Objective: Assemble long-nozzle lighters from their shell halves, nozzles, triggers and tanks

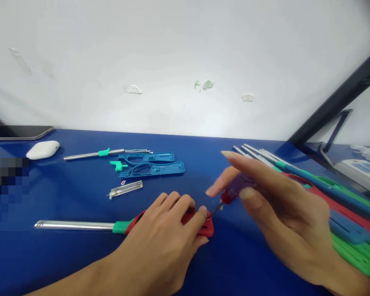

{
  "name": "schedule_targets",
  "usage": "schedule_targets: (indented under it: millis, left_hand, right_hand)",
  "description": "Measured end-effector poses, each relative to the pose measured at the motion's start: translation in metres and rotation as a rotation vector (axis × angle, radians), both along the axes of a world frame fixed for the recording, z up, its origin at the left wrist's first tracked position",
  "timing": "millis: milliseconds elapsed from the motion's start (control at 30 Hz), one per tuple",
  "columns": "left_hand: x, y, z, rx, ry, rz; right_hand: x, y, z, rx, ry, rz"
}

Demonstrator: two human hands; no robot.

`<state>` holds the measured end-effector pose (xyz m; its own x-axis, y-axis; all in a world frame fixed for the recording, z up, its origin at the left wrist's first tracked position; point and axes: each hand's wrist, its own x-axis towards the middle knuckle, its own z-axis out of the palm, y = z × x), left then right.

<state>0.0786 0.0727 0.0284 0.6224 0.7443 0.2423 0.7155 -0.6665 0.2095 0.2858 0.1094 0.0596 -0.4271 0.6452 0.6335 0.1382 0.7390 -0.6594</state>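
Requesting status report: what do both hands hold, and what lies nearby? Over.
Left hand holding red lighter on blue table. Right hand holding screwdriver, tip at lighter's handle end. Transparent cylinder and blue handle halves beyond, apart from lighter.

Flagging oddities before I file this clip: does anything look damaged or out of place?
Yes: flaky patches mar the white wall, like peeled tape or paint. The blue shell halves on the table lie apart, a clear tank nearby, though this suggests disassembly, not damage.

No readable text, label, brand, number or sign anywhere.
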Motion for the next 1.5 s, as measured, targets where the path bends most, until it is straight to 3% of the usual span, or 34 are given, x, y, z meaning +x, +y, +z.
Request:
schedule_targets:
  millis: [167,667,767,933,1100,1200,1367,1500]
  left_hand:
    - [-0.0005,0.0002,-0.0009,0.02,0.001,0.002]
    - [-0.0001,0.0004,-0.0003,0.019,-0.001,0.005]
    - [0.0001,0.0004,-0.0009,0.027,0.005,0.005]
    - [0.0009,0.0004,-0.001,0.024,0.009,0.001]
    - [0.0009,0.0009,-0.0017,0.037,-0.004,-0.005]
    - [0.0001,0.0014,-0.0025,0.052,-0.002,-0.008]
    - [-0.0001,0.0015,-0.0009,0.029,0.01,0.001]
    - [0.0012,0.0015,0.001,0.014,0.013,0.001]
  right_hand:
    - [-0.0014,0.0001,0.0017,0.006,0.07,0.007]
    - [0.0008,0.0002,0.0015,-0.058,-0.002,0.032]
    - [0.0013,-0.0003,0.0022,0.008,0.038,0.006]
    - [0.0032,-0.002,0.0035,-0.035,-0.035,0.011]
    - [0.0058,-0.0007,0.0066,0.019,-0.047,-0.001]
    - [0.0067,0.0014,0.0095,-0.043,-0.13,0.035]
    - [0.0053,0.0021,0.0082,0.051,-0.031,-0.043]
    - [0.005,0.0002,0.0057,-0.042,-0.095,-0.042]
